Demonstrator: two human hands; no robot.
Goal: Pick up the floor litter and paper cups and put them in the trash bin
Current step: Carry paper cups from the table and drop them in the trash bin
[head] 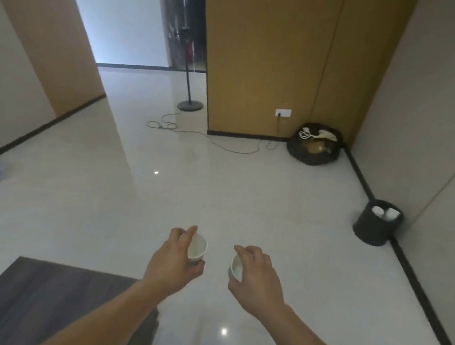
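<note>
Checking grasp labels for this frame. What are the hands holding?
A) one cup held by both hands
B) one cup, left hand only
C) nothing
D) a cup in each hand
D: the left hand grips a paper cup and the right hand grips a second paper cup, with floor showing between them.

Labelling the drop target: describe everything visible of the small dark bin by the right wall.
The trash bin is small, round and dark, near black; its material is unclear, possibly plastic. It stands upright on the pale glossy floor, close against the dark baseboard of the right wall. Its top is open, and white items, likely paper cups, lie inside near the rim.
</note>
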